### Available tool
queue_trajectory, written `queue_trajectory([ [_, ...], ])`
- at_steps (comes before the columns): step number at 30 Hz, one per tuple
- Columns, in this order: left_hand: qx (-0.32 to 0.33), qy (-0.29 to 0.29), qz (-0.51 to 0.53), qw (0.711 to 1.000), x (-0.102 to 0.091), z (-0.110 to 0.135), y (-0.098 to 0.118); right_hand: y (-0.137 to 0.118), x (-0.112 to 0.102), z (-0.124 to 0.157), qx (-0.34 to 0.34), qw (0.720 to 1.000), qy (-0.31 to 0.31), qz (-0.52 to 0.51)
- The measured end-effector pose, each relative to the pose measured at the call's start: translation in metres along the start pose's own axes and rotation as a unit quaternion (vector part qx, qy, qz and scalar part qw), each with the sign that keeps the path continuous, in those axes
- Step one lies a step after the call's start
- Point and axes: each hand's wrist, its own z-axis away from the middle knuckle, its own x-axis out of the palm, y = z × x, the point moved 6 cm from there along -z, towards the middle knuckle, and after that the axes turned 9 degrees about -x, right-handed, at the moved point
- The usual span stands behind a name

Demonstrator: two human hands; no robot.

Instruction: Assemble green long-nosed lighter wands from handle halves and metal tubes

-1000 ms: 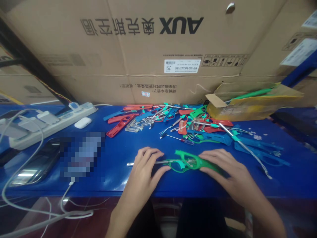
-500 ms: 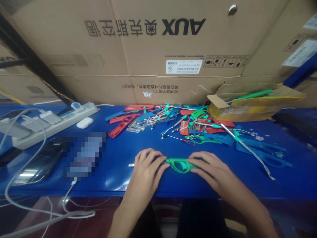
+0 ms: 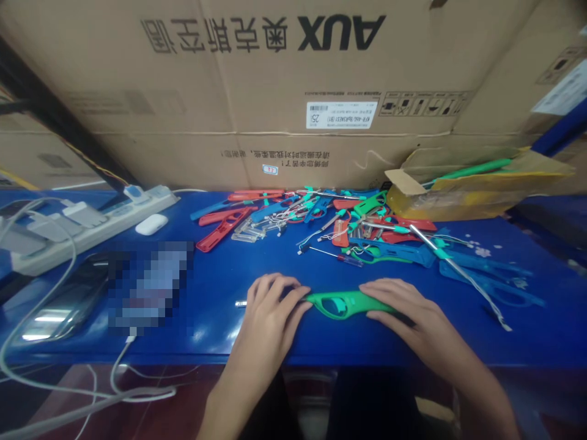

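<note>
A green plastic lighter casing (image 3: 343, 303) lies flat near the front edge of the blue table (image 3: 229, 269). My left hand (image 3: 270, 311) rests over its left end, fingers curled down onto a thin metal rod (image 3: 240, 303) that sticks out to the left. My right hand (image 3: 408, 311) presses its fingers on the casing's right end. Both hands grip the casing between them.
A heap of red, blue and green casings, metal rods and wires (image 3: 348, 226) lies behind the hands. At the left are a white power strip (image 3: 92, 223), a white earbud case (image 3: 151, 224), a dark phone (image 3: 68, 299) and cables. A torn cardboard box (image 3: 477, 189) sits at right, large cartons behind.
The green casing went from open, with teal inner parts showing, to closed and flat. My right hand slid in over it, then back toward its right end.
</note>
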Motion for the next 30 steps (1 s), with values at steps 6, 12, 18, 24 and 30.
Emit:
queue_trajectory([
  [6, -0.005, -0.002, -0.023, 1.000, -0.0019, -0.0014, 0.0016, -0.0032, -0.0006, -0.0008, -0.005, 1.000, -0.011, -0.007],
  [12, -0.012, -0.020, -0.010, 1.000, -0.0015, -0.0010, 0.0014, -0.0024, 0.0021, 0.0014, 0.000, 0.999, -0.030, 0.011],
  [18, -0.001, -0.022, -0.019, 1.000, 0.0008, -0.0013, 0.0016, -0.0055, 0.0005, -0.0007, 0.005, 0.999, -0.036, 0.003],
  [24, -0.001, -0.025, -0.029, 0.999, 0.0007, -0.0028, 0.0017, -0.0016, 0.0014, -0.0010, 0.023, 0.999, -0.036, -0.012],
  [30, 0.005, -0.040, -0.026, 0.999, 0.0054, -0.0044, 0.0002, 0.0026, 0.0046, -0.0012, 0.032, 0.998, -0.053, -0.006],
])
